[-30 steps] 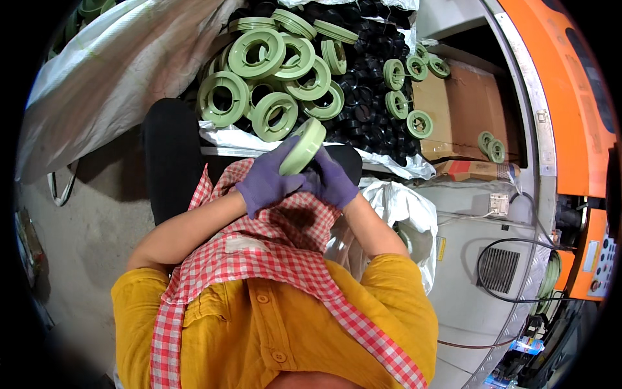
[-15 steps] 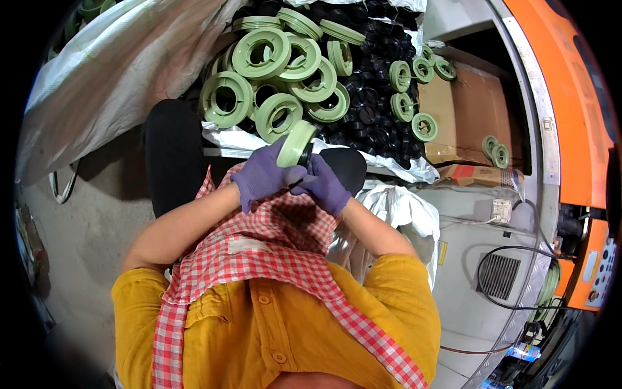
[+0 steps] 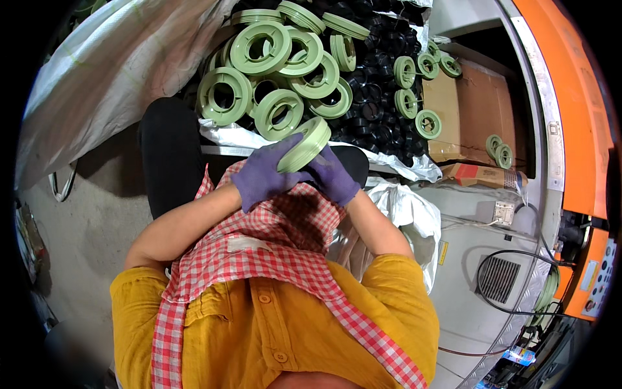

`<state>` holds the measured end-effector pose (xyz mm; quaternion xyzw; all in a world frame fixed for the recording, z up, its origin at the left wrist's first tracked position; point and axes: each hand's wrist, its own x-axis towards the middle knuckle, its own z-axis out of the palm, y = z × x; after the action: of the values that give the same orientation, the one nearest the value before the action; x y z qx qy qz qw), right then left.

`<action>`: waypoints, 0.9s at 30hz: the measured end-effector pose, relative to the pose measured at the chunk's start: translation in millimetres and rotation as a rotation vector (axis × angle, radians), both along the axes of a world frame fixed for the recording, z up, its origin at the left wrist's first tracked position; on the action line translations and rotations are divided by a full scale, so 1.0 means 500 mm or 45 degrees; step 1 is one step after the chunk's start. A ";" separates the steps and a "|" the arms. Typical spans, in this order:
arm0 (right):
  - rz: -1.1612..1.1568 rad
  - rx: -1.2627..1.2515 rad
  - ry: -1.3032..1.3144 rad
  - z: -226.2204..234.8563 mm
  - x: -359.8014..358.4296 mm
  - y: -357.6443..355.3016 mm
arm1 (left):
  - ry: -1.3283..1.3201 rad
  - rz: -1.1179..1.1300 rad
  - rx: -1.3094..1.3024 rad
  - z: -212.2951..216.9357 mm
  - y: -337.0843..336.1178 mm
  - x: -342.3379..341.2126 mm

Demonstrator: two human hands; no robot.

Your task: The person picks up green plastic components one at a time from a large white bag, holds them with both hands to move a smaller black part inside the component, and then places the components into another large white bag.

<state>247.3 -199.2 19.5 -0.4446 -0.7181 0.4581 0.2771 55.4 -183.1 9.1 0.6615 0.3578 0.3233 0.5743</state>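
Observation:
A pale green plastic ring with a grooved rim is held tilted above my lap. My left hand, in a purple glove, is closed round its left side. My gloved right hand presses against the lower right of the same ring, with its fingertips hidden behind it. No black part shows at the ring now. Just beyond my hands lies a heap of like green rings, next to a mass of small black plastic rings.
White sacking rises at the left. Smaller green rings lie by an opened cardboard box on the right. An orange machine and a black cable stand farther right. A white plastic bag hangs beside my right arm.
The green ring has turned so more of its grooved side shows. My right hand has shifted slightly right and down, and the black piece by its fingers is out of sight.

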 end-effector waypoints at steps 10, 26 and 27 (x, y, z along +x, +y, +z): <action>0.160 1.137 -0.553 -0.005 -0.038 -0.003 | -0.300 -0.219 -1.058 0.008 0.067 -0.030; -0.512 -0.295 -0.036 -0.033 -0.021 -0.015 | -0.085 -0.050 -0.172 0.001 0.031 -0.015; -0.499 -0.275 0.006 -0.040 -0.023 -0.018 | 0.062 -0.105 -0.080 0.002 0.039 -0.016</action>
<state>235.7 -208.5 -0.5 -0.6017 -0.5642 0.4707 0.3132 47.4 -163.4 10.1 0.6652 0.3540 0.2717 0.5986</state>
